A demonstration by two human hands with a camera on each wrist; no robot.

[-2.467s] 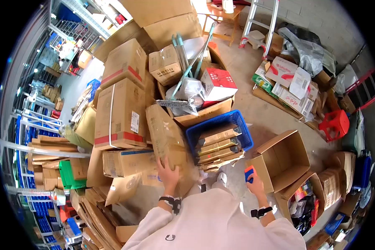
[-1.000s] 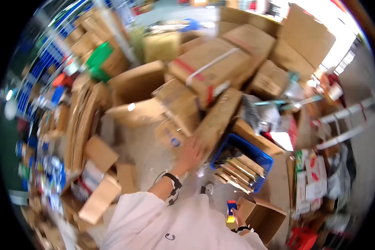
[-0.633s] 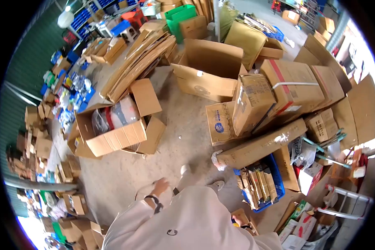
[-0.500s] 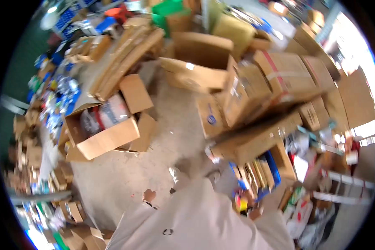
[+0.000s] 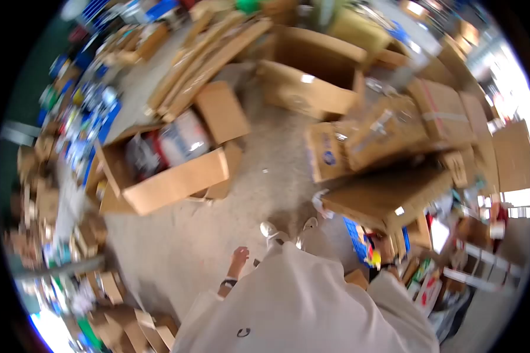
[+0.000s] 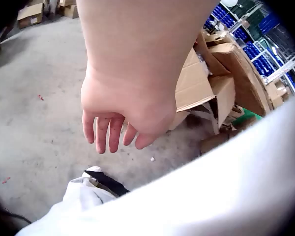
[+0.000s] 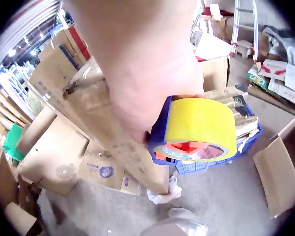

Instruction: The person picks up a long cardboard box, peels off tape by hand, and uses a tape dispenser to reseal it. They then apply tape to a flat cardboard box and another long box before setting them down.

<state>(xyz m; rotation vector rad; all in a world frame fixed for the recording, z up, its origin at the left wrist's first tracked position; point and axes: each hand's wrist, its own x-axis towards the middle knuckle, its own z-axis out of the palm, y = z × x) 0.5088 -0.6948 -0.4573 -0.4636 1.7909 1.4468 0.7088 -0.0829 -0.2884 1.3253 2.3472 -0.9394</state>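
My right hand [image 7: 147, 83] grips a tape dispenser [image 7: 160, 130] loaded with a wide roll of yellow tape [image 7: 201, 123]; the dispenser's body is blue with red parts. In the head view the yellow roll [image 5: 373, 257] shows blurred, close to a long cardboard box [image 5: 388, 197] and over the blue basket [image 5: 354, 238]. Folded cardboard pieces [image 7: 236, 101] stand in that basket. Over the bare concrete floor, my left hand [image 5: 239, 255] hangs beside my body with nothing in it. Its fingers [image 6: 102, 135] droop loosely in the left wrist view.
An open carton [image 5: 176, 188] with plastic-wrapped goods lies ahead on the left. Beyond it lean flattened cardboard sheets [image 5: 203, 70] and a large open box [image 5: 309, 88]. Stacked cartons [image 5: 388, 132] fill the right side. A ladder [image 5: 483, 259] lies toward the right edge.
The head view has swung left. My left hand has come off the long box and dropped to my side. The tape dispenser has stayed in my right hand.
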